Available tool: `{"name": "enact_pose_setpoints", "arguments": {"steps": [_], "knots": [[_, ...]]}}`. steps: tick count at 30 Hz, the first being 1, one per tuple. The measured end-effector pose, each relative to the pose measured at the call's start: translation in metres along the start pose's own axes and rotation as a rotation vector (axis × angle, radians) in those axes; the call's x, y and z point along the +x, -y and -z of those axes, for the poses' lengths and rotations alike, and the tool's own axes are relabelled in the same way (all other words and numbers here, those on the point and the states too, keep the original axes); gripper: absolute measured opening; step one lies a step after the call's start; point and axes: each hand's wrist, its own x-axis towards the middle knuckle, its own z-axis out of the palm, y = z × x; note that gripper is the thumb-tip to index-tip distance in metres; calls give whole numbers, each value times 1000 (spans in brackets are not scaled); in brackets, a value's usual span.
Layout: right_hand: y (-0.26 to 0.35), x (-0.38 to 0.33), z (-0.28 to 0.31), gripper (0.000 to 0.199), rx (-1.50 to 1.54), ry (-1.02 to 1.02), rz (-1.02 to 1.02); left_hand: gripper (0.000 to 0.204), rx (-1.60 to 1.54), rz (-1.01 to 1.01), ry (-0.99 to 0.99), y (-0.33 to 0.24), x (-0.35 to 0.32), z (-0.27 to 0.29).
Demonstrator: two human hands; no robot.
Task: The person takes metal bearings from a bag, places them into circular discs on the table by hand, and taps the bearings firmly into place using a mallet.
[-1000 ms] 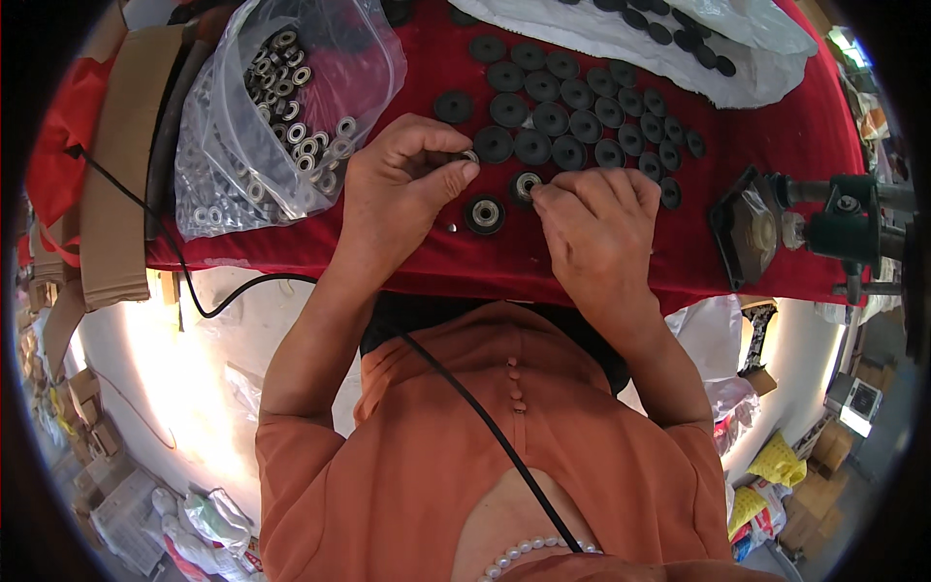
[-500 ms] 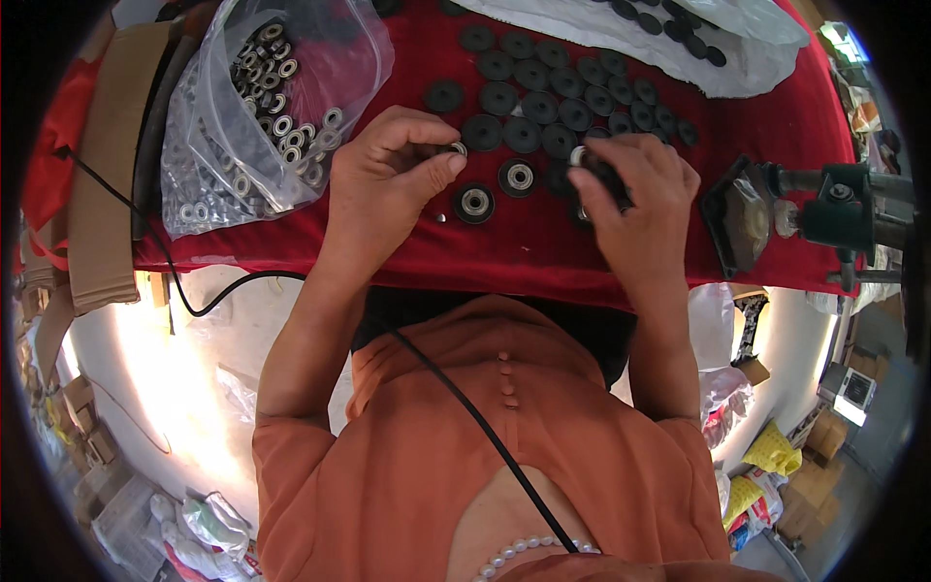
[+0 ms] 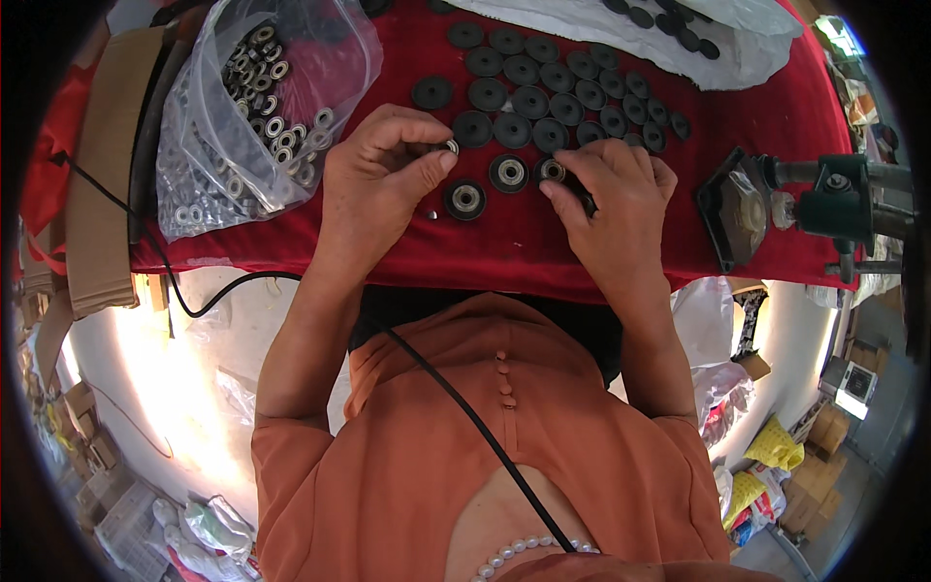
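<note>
My left hand [image 3: 373, 184] is closed in a pinch above the red cloth, with a small metal ball bearing [image 3: 452, 147] between thumb and fingertips. Lower on the cloth, my right hand [image 3: 621, 199] has thumb and forefinger on another ball bearing [image 3: 552, 171], which sits at the middle of a black round disc. My fingers partly cover that disc. Two black discs with bearings in their centres lie between the hands, one nearer disc [image 3: 465, 200] and one farther disc [image 3: 509, 175]. Behind them spread rows of black discs [image 3: 529, 102] with no bearings in them.
A clear plastic bag [image 3: 199, 145] of loose bearings lies open at the left, beside a cardboard box [image 3: 102, 184]. More black pieces rest on a white sheet [image 3: 747, 63] at the back right. A green metal clamp-like tool [image 3: 839, 194] stands at the right edge. A black cable [image 3: 465, 407] crosses my front.
My right hand has moved left and down, bringing its bearing onto a black disc beside the two fitted ones. My left hand keeps its pinch, nearly still. The view has shifted slightly.
</note>
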Motion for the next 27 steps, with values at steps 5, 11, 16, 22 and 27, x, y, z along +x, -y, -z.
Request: {"name": "enact_pose_setpoints", "arguments": {"steps": [5,11,16,22,27], "knots": [[2,-4,-1,25,24,-10,10,17,0,-3,2,-1,0,0],[7,-6,1,28,-15,-2,-2,16,10,11,7,-2,0,1],[23,-4,16,36,90,-63,50,17,54,-141,-7,-20,-7,-17],[26,-3,8,38,309,-173,158,30,-71,-90,128,-29,-10,-46],[19,-10,12,36,285,-173,143,51,-118,122,164,-43,-12,-53]]}}
